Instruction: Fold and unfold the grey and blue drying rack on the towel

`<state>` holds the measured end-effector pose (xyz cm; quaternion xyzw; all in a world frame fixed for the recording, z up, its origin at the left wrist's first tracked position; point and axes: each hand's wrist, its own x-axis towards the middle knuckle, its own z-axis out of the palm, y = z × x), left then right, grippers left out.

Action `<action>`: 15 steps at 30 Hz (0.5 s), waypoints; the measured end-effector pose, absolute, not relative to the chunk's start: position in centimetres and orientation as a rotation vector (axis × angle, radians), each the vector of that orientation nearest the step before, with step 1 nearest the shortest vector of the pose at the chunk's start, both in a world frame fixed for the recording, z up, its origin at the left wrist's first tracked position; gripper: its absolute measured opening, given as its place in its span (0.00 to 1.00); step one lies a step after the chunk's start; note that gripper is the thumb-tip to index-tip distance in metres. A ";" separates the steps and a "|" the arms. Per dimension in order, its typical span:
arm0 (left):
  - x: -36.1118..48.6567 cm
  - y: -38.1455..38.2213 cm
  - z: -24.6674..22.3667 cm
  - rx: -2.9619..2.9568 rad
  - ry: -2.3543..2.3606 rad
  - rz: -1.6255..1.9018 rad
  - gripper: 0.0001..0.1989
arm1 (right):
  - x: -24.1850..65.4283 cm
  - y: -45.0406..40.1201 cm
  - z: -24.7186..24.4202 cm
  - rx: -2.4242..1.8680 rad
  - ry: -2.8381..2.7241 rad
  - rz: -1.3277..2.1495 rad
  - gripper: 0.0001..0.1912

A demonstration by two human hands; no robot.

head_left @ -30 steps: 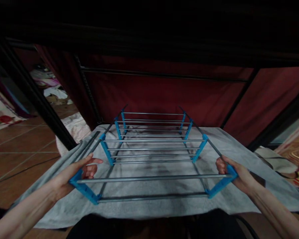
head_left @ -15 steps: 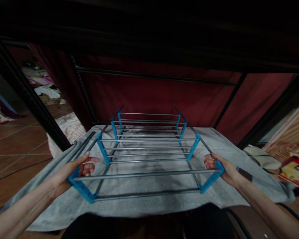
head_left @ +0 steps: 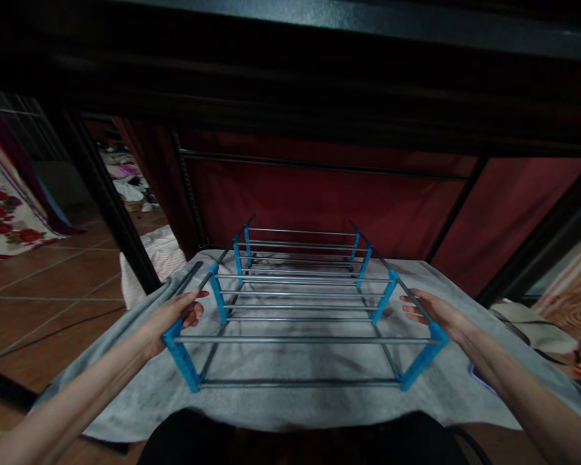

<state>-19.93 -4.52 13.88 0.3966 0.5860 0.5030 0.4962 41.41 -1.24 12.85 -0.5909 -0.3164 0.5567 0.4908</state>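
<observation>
A rack of grey metal tubes with blue plastic connectors (head_left: 181, 361) stands lengthwise in front of me, its far end near the red curtain. My left hand (head_left: 186, 313) is closed around its upper left tube, just behind the front blue connector. On the other side, my right hand (head_left: 430, 311) is loosely around the upper right tube, fingers reaching past it to the inside. Several crossbars (head_left: 300, 340) join the two sides. Left of the rack, a loose-looking dark tube (head_left: 190, 276) lies on the grey blanket, partly behind my left hand.
The grey blanket (head_left: 290, 410) lies beneath the rack. A black metal frame (head_left: 109, 200) with a thick overhead beam surrounds this space, with a red curtain (head_left: 310, 200) behind. A phone-like object (head_left: 481, 380) and a pale bag (head_left: 537, 329) are at the right.
My view has turned slightly left and up, so the rack and hands appear farther right. The right fingers look straighter than before. Both hands remain at the side tubes.
</observation>
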 end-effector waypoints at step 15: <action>-20.0 -4.0 13.4 1.225 1.540 1.132 0.27 | 41.0 0.4 11.4 -1.635 -0.964 1.268 0.23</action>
